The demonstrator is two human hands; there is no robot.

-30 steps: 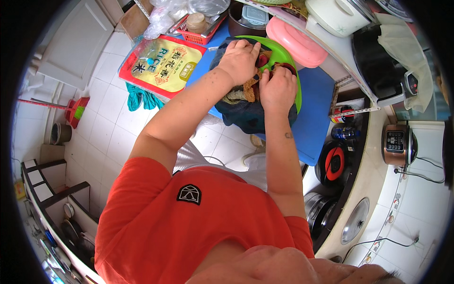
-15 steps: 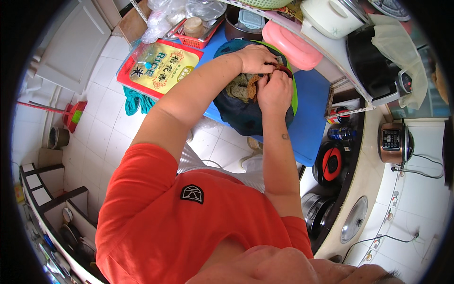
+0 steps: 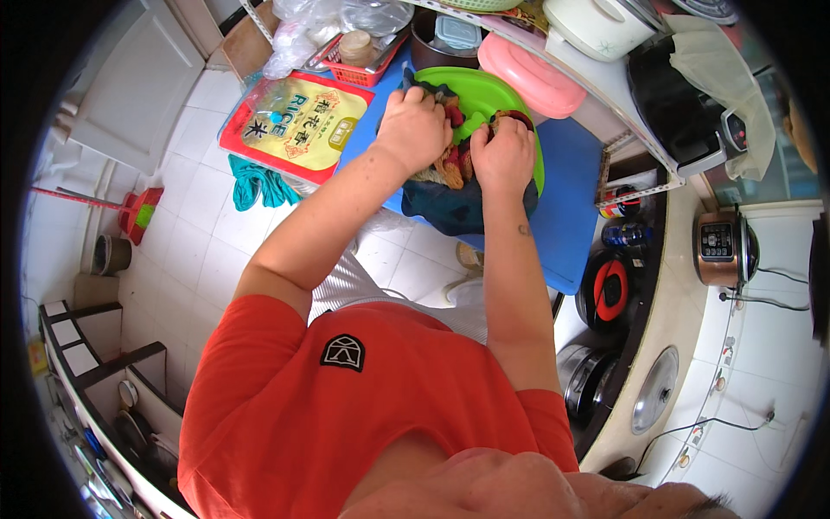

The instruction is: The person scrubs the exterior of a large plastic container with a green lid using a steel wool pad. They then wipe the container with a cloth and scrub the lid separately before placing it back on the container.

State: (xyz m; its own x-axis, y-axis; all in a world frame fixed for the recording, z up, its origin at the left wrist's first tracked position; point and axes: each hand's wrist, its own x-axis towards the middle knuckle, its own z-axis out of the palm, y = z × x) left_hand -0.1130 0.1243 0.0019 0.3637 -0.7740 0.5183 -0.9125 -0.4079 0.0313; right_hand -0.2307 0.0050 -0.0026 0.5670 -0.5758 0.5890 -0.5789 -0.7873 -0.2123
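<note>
A dark cloth item (image 3: pixel 462 208) with a brown and red patterned inner side (image 3: pixel 453 164) lies bunched over a bright green plastic piece (image 3: pixel 484 84) with a rounded rim. Closed on the cloth's left edge, my left hand (image 3: pixel 415 128) has its fingers curled into the fabric. My right hand (image 3: pixel 506 157) pinches the right side, where a patterned edge shows by the fingertips. Between both hands the cloth is spread, and the green plastic shows through the gap. Its lower part hangs toward me over the front edge of the blue table (image 3: pixel 566 225).
Left of the cloth lies a yellow and red rice bag (image 3: pixel 298 121). Behind stand a red basket (image 3: pixel 354 73), a dark pot (image 3: pixel 432 54) and a pink plastic lid (image 3: pixel 529 73). A metal-edged shelf (image 3: pixel 596 91) holding cookers overhangs the right side.
My hands have moved apart, the left one toward the left and slightly nearer. The cloth has been pulled open, uncovering more of the green plastic and the red patterned fabric.
</note>
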